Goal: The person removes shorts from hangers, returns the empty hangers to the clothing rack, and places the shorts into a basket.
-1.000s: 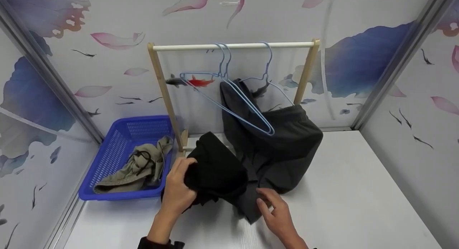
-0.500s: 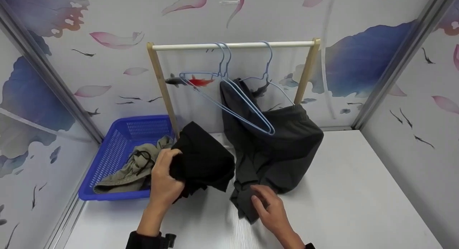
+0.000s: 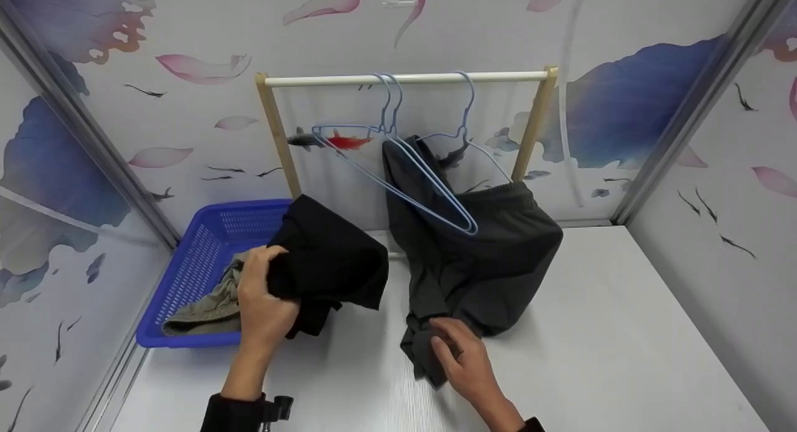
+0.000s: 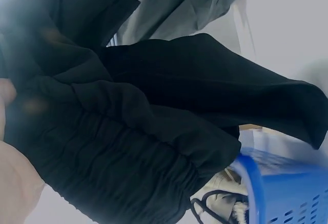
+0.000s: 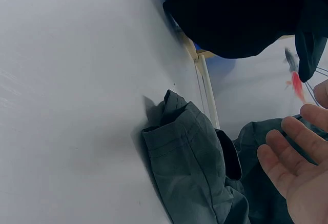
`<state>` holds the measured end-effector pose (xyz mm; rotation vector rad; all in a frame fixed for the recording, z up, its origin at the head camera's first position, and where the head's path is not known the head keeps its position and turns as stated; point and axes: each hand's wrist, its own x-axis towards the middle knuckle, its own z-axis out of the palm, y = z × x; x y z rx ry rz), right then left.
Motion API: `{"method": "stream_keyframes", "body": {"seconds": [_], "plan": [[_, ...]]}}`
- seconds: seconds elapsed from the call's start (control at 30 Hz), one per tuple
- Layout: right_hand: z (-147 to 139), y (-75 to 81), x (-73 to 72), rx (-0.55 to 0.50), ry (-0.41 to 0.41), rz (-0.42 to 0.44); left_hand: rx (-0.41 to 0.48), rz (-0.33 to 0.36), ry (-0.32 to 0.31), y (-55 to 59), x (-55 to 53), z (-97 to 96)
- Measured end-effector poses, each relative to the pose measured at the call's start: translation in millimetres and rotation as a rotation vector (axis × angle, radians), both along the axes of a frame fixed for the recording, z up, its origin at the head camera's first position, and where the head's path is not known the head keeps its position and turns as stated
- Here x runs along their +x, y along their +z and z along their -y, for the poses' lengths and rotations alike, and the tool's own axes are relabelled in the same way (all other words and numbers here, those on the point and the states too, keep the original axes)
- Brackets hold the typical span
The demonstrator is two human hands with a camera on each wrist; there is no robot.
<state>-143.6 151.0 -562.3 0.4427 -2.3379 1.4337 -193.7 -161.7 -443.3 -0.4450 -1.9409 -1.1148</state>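
My left hand (image 3: 264, 310) grips a bunched pair of black pants (image 3: 333, 258) above the table, overlapping the right side of the blue basket in the head view. Their gathered elastic waistband (image 4: 118, 157) shows in the left wrist view. Dark grey pants (image 3: 498, 251) hang from a blue wire hanger (image 3: 466, 108), with the leg ends (image 5: 179, 147) down on the white table. My right hand (image 3: 464, 363) hovers at the lower grey leg, its loosely bent fingers (image 5: 279, 147) holding nothing.
A small rack with a white bar (image 3: 324, 81) and wooden posts (image 3: 534, 124) stands at the back. Two bare blue hangers (image 3: 398, 195) hang left of the grey pants. The blue basket (image 3: 187, 282) on the left holds a khaki garment (image 3: 208, 310) with a black cord.
My left hand has carried the black pants left, away from the grey pants and over the basket's right side. My right hand has shifted slightly left beside the grey leg.
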Motion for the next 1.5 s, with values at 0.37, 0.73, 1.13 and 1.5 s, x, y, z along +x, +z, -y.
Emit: {"method": "stream_keyframes", "body": {"seconds": [0.37,0.73,1.13,1.5], "plan": [[-1.5,0.0,-1.3,0.02,-0.02,0.032,0.056,-0.053,0.08,11.5,-4.3,20.3],[-3.2,-0.1,-1.8,0.004,-0.015,0.061,0.069,-0.112,0.206,9.3,-9.7,39.9],[-7.9,-0.8,0.3,0.001,-0.023,0.004,0.023,-0.158,0.377,-9.0,-22.7,62.3],[-10.2,-5.2,1.1,0.007,-0.034,-0.026,-0.241,-0.072,0.519,-37.8,-30.6,81.0]]}}
